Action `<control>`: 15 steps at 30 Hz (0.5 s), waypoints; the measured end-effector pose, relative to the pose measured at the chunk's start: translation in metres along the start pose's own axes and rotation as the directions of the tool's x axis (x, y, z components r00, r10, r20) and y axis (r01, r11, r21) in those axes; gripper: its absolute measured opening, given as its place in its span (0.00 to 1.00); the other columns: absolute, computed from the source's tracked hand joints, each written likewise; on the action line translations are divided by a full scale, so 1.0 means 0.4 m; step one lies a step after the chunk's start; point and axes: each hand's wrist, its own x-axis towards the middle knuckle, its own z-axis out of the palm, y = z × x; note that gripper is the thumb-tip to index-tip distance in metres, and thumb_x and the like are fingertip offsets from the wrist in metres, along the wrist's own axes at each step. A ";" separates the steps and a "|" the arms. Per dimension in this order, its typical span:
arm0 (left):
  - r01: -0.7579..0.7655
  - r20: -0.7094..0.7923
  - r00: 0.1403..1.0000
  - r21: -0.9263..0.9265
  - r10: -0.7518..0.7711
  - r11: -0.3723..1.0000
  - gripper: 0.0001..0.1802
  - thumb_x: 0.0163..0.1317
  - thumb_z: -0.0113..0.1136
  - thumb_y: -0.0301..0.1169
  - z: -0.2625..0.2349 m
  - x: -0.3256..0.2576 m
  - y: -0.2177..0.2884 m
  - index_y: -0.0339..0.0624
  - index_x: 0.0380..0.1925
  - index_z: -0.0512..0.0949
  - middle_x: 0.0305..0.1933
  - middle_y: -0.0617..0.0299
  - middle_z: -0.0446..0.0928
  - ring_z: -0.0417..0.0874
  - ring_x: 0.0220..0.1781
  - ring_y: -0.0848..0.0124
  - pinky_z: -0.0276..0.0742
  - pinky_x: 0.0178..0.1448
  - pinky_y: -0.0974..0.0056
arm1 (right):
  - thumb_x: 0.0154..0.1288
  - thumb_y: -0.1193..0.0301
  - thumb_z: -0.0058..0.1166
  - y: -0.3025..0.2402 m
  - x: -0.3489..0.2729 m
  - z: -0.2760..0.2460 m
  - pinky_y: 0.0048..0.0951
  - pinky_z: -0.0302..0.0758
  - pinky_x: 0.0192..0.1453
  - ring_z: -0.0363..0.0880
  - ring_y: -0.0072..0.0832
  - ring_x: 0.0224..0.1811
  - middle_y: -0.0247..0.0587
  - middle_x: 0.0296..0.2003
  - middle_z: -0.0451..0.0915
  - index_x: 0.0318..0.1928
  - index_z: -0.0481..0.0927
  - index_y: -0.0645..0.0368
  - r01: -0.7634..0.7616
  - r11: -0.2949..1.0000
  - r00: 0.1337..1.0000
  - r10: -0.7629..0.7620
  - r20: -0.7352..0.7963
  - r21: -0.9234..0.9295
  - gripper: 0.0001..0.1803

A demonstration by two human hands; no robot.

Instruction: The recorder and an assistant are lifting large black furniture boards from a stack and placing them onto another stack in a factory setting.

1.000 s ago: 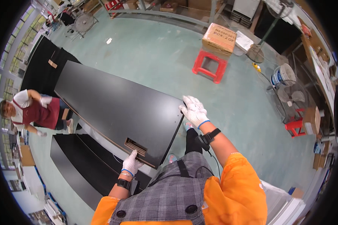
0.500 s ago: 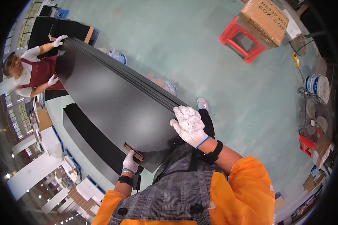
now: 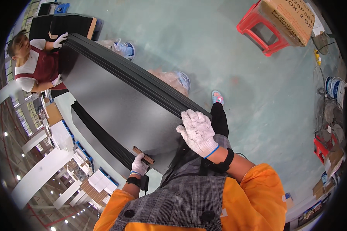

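A stack of long black panels [image 3: 115, 100], glossy on its broad face, stands tilted on edge between me and a co-worker. My right hand [image 3: 198, 133], in a soiled white glove, is closed over the upper edge at the near end, thumb on the broad face. Lower down, my gloved left hand [image 3: 139, 164] grips the near end beside a narrow brown strip [image 3: 144, 154]; whether that is a loose piece or a cut-out's edge I cannot tell. At the far end the co-worker's gloved hands [image 3: 60, 40] hold the upper edge and the side.
More black panels [image 3: 100, 138] stand at the left. Behind the stack are plastic-wrapped tubs [image 3: 124, 50] and a person's foot in a sandal [image 3: 217, 97]. A red stool [image 3: 260, 32] bears a cardboard box [image 3: 287, 21]. A bucket [image 3: 335, 90] and fan stand far right.
The stack has tipped so more of its layered upper edge shows. Both my hands keep their hold. The co-worker's head has come up, and the whole view has shifted slightly.
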 end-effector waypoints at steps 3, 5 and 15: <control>-0.008 0.053 0.999 -0.004 0.008 1.000 0.13 0.64 0.60 0.31 -0.005 -0.002 0.000 0.40 0.46 0.74 0.45 0.56 0.81 0.84 0.47 0.56 0.80 0.57 0.48 | 0.55 0.61 0.60 -0.003 -0.002 0.006 0.40 0.72 0.48 0.74 0.38 0.45 0.43 0.41 0.74 0.47 0.74 0.62 0.014 1.000 1.000 -0.014 -0.010 -0.011 0.23; -0.012 0.092 0.996 -0.033 0.015 0.999 0.15 0.65 0.61 0.35 -0.003 -0.006 -0.002 0.42 0.48 0.74 0.45 0.57 0.80 0.83 0.48 0.57 0.79 0.58 0.46 | 0.55 0.61 0.60 -0.006 -0.004 0.007 0.40 0.73 0.48 0.75 0.38 0.45 0.43 0.41 0.74 0.47 0.75 0.62 0.019 1.000 1.000 -0.019 0.002 -0.011 0.23; -0.018 0.087 0.996 -0.166 0.033 0.986 0.24 0.63 0.67 0.47 -0.050 0.027 -0.026 0.50 0.53 0.73 0.48 0.63 0.79 0.81 0.51 0.59 0.77 0.58 0.46 | 0.54 0.64 0.66 -0.009 0.025 0.034 0.43 0.74 0.55 0.75 0.44 0.52 0.48 0.51 0.77 0.50 0.80 0.57 -0.008 0.993 0.972 -0.021 0.234 0.122 0.23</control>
